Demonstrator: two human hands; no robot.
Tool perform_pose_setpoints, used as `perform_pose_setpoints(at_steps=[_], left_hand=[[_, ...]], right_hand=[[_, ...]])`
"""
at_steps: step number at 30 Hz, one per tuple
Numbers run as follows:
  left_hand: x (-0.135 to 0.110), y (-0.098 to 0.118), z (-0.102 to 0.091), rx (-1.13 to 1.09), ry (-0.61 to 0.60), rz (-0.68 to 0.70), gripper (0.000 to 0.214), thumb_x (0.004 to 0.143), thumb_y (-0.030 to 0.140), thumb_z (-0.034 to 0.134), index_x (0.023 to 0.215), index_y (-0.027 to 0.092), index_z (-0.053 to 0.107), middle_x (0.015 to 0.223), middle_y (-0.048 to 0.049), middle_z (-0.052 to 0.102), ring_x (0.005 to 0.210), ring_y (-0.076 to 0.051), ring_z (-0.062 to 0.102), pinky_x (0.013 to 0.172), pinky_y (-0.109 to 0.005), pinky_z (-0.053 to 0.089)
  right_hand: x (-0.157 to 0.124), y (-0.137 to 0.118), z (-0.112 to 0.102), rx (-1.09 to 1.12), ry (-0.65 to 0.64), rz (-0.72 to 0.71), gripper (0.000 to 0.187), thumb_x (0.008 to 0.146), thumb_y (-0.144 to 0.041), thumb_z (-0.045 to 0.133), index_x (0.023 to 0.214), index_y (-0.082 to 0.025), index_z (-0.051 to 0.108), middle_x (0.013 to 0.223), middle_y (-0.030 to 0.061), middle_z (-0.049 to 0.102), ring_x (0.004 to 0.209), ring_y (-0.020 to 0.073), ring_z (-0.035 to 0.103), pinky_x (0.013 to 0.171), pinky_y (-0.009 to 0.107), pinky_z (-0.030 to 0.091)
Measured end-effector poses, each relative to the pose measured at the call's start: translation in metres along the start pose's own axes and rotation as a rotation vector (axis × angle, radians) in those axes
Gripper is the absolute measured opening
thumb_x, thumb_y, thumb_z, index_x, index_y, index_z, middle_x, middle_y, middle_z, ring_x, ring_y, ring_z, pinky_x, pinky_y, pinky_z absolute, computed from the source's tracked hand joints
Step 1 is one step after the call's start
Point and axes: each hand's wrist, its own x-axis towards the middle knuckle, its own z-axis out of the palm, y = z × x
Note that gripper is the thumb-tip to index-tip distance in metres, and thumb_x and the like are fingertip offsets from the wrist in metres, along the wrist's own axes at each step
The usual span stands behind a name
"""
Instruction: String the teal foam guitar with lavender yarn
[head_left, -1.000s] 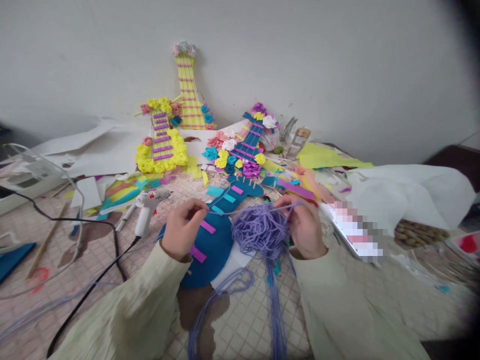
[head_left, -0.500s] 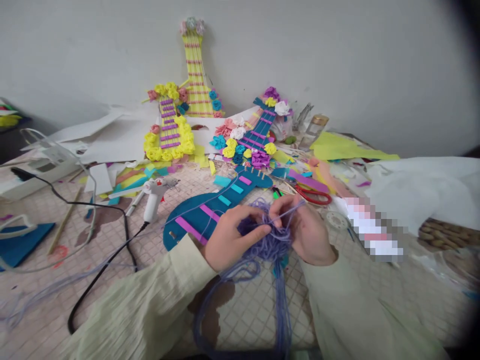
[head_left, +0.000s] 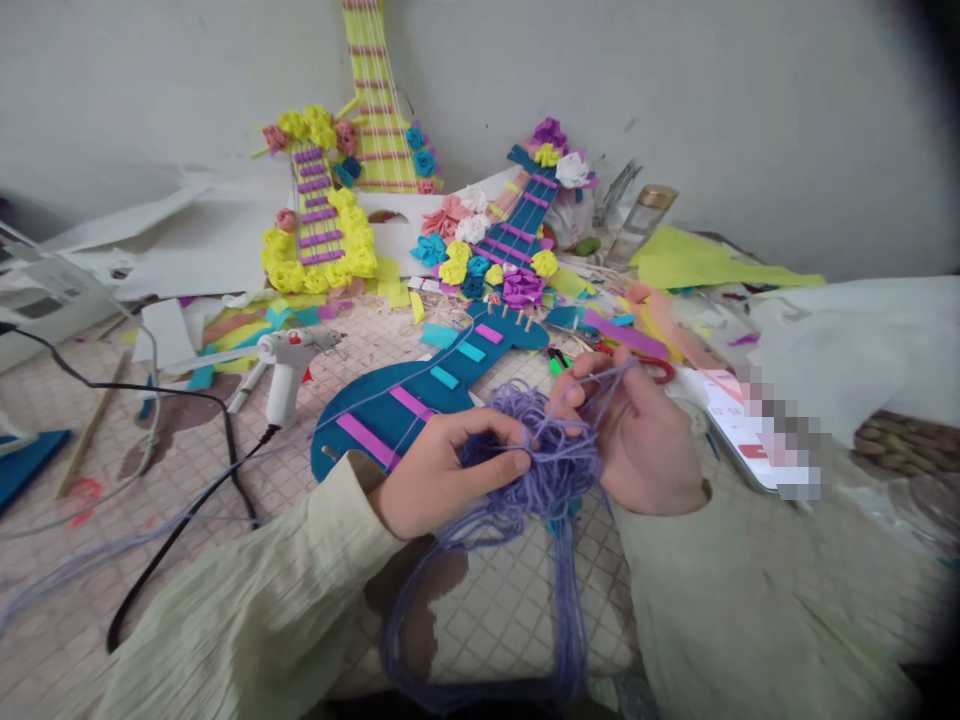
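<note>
A tangled bundle of purple yarn (head_left: 551, 470) lies between my hands, with long strands trailing down over the table's front edge. My left hand (head_left: 454, 465) pinches yarn between thumb and fingertips at the bundle's left side. Strands run to my right hand (head_left: 637, 430), whose curled fingers hold some of the yarn up at the right. Behind my left hand lies a blue guitar-shaped cutout (head_left: 375, 390) with purple and light blue strips and small pegs at its narrow end. One purple strand stretches along it.
At the left a white glue gun (head_left: 285, 370) stands with its black cord (head_left: 232, 465) looping forward. Decorated guitars, such as the yellow one (head_left: 319, 215), lean at the back. Paper scraps, red-handled scissors (head_left: 660, 370), a phone (head_left: 739, 430) and a glass jar (head_left: 645, 220) lie around.
My right hand has opened out somewhat and moved right and slightly up, drawing strands away from the bundle. My left hand keeps its pinch. The camera view has shifted.
</note>
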Motion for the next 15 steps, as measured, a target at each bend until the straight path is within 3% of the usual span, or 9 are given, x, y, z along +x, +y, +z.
perform_pose_setpoints(at_steps=[4, 11, 15], left_hand=[[-0.0005, 0.0000, -0.0004, -0.067, -0.006, -0.025, 0.009, 0.073, 0.022, 0.062, 0.078, 0.014, 0.061, 0.076, -0.0023, 0.061, 0.071, -0.012, 0.054, 0.066, -0.025, 0.043], [-0.0014, 0.0027, 0.0014, -0.137, -0.036, -0.028, 0.006, 0.074, 0.016, 0.061, 0.080, 0.015, 0.061, 0.075, -0.0008, 0.060, 0.068, -0.011, 0.053, 0.066, -0.024, 0.044], [-0.0017, 0.0024, 0.0011, -0.149, -0.046, 0.001, 0.006, 0.077, 0.016, 0.058, 0.082, 0.015, 0.061, 0.078, -0.0015, 0.061, 0.073, -0.012, 0.055, 0.069, -0.024, 0.043]], right_hand=[[0.0006, 0.0000, 0.0006, 0.064, 0.060, 0.019, 0.035, 0.086, -0.042, 0.036, 0.067, -0.020, 0.055, 0.054, -0.0010, 0.051, 0.045, 0.0087, 0.047, 0.041, 0.021, 0.039], [-0.0015, 0.0003, -0.0009, -0.081, -0.021, -0.039, 0.030, 0.080, -0.048, 0.043, 0.068, -0.024, 0.055, 0.055, -0.0006, 0.049, 0.048, 0.0106, 0.047, 0.043, 0.025, 0.039], [-0.0004, 0.0002, -0.0051, -0.171, -0.029, -0.097, 0.009, 0.076, -0.031, 0.050, 0.076, -0.026, 0.057, 0.061, -0.0012, 0.052, 0.051, 0.0104, 0.048, 0.047, 0.025, 0.040]])
